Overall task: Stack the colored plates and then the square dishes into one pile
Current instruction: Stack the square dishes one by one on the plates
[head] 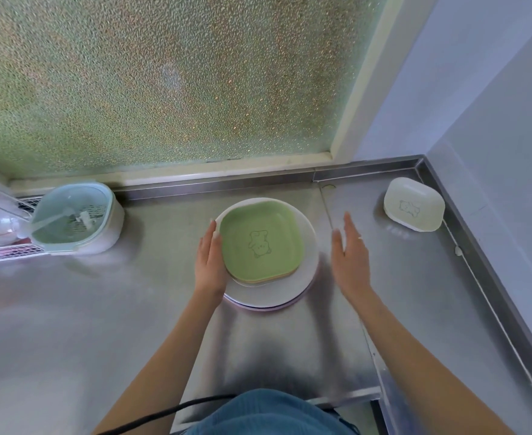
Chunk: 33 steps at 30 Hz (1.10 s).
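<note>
View from above of a brushed stainless steel surface (pixel 415 293) in a corner under a frosted, pebbled glass window (pixel 164 73). At the centre of the frame stands one pile: round pale plates (pixel 310 246), a pink rim showing at the very bottom, with a green square dish with a bear outline (pixel 261 243) on top and the edge of a tan dish just visible beneath it. The square dishes sit toward the upper left of the round plates, not centred. The left hand (pixel 210 262) lies flat, fingers straight, its side touching the left edge of the green dish, likely steadying or nudging it into line; its grip is open and holds nothing. The right hand (pixel 351 255) hovers to the right of the pile, apart from it, palm inward, grip open and empty, seemingly ready to square the stack from the other side. At the upper right corner of the surface rests a cream square dish with the same bear outline (pixel 413 205), upside down and well apart from the pile, probably yet to be added. At the left edge sits a pale blue plastic drainer basket (pixel 76 215)
</note>
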Tool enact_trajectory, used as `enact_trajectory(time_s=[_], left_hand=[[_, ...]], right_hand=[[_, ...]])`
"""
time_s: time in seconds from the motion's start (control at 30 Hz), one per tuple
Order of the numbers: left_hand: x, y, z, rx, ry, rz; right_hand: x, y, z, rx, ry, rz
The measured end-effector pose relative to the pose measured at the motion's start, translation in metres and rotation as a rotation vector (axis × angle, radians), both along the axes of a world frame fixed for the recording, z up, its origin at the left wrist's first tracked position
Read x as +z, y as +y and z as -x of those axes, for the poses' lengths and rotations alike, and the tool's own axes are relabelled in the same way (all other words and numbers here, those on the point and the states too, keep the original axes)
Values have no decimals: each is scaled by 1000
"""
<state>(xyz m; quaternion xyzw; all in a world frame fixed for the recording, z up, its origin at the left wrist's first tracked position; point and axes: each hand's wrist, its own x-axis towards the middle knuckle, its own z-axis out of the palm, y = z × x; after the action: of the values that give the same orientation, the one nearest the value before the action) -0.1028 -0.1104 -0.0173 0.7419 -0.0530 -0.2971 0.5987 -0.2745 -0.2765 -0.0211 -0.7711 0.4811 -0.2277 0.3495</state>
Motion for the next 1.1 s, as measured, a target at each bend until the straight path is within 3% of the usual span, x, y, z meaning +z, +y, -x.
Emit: enact_trajectory(time_s=[0.27,0.57,0.8,0.97,1.1], left_hand=[[-1,-3,-14,197,88,37],[-9,-13,-14,190,6,-64],[-14,-14,-16,166,2,-80],[-10,-8,-13,114,13,-72],[-5,-1,-4,112,14,-44]], right_hand=[[-34,-93,25,-213,448,-14],[-49,-133,27,-243,655,3],[-57,-108,27,-264,531,171],[-26,-64,6,-228,249,405],[14,-2,-17,-80,-2,583]])
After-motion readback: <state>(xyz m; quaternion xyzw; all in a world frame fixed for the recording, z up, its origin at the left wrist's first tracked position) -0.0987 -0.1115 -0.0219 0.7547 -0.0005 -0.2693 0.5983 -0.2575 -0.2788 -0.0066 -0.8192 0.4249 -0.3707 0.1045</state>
